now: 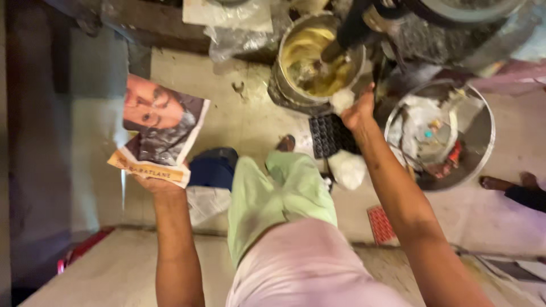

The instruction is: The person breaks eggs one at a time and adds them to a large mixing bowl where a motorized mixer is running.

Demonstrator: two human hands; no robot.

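Observation:
My left hand holds up a torn piece of printed newspaper with a portrait photo on it, out to the left. My right hand reaches forward and grips a pale lump of dough at the rim of a steel pot. The pot holds yellowish batter under a dark machine arm. My legs in light green trousers stand between the two arms.
A large round steel bowl with scraps and wrappers sits at the right. A black grid mat and a white bag lie on the floor near the pot. Another person's foot shows at the right edge. A red patterned piece lies lower down.

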